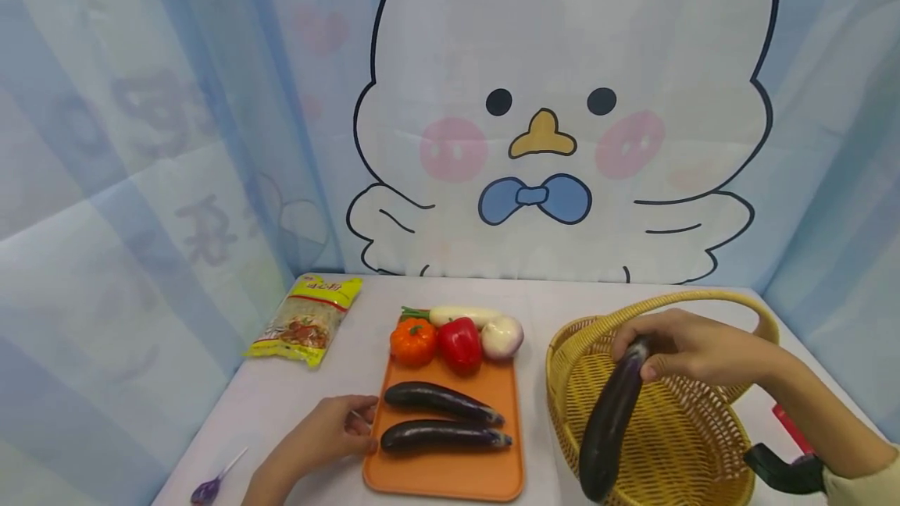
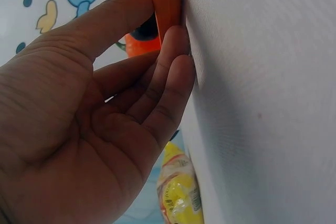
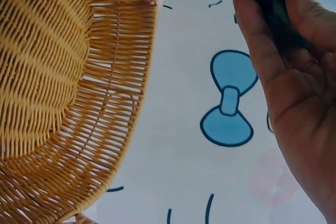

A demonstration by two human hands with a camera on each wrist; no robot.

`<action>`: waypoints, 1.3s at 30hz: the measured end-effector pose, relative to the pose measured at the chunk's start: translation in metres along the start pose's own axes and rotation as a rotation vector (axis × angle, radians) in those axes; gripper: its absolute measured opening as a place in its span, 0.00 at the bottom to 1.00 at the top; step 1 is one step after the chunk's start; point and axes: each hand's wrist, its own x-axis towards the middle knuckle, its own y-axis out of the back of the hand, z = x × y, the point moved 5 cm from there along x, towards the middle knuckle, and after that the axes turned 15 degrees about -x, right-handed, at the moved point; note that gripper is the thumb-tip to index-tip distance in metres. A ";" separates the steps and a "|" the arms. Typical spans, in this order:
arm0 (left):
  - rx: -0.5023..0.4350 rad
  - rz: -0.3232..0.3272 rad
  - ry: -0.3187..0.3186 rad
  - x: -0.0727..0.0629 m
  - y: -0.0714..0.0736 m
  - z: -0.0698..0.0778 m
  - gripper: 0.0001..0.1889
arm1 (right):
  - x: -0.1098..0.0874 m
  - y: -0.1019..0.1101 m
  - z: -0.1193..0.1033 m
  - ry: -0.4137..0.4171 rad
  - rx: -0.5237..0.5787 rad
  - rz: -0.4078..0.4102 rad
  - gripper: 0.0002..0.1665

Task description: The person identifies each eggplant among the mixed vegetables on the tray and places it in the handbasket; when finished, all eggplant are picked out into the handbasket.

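My right hand point(image 1: 692, 350) grips a dark purple eggplant point(image 1: 610, 436) near its stem end, and the eggplant hangs tilted over the wicker basket point(image 1: 654, 443). In the right wrist view thumb and fingers close round the eggplant point(image 3: 270, 3). My left hand point(image 1: 325, 432) holds the left edge of an orange tray point(image 1: 450, 479). The left wrist view has its thumb against the upper part of the tray's rim point(image 2: 167, 3), with fingertips low at the side by the table. Two more eggplants, an upper one point(image 1: 443, 401) and a lower one point(image 1: 444, 436), lie side by side on the tray.
At the tray's far end sit an orange pumpkin point(image 1: 413, 342), a red pepper point(image 1: 460, 344), a purple-white round vegetable point(image 1: 502, 336) and a long white one point(image 1: 460, 315). A yellow food bag point(image 1: 308, 318) and a purple lollipop point(image 1: 207, 491) lie left. The basket's handle point(image 1: 675, 299) arches over it.
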 end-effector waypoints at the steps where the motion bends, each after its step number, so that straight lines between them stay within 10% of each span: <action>1: 0.001 0.001 0.001 0.000 0.000 0.000 0.35 | -0.001 0.001 0.001 0.005 0.004 -0.003 0.16; 19: 0.013 0.001 -0.013 0.001 -0.001 0.000 0.34 | -0.004 0.013 0.026 -0.299 0.037 -0.104 0.14; 39: -0.005 -0.003 -0.017 0.001 -0.002 0.000 0.33 | 0.019 -0.010 0.053 -0.287 -0.013 -0.177 0.15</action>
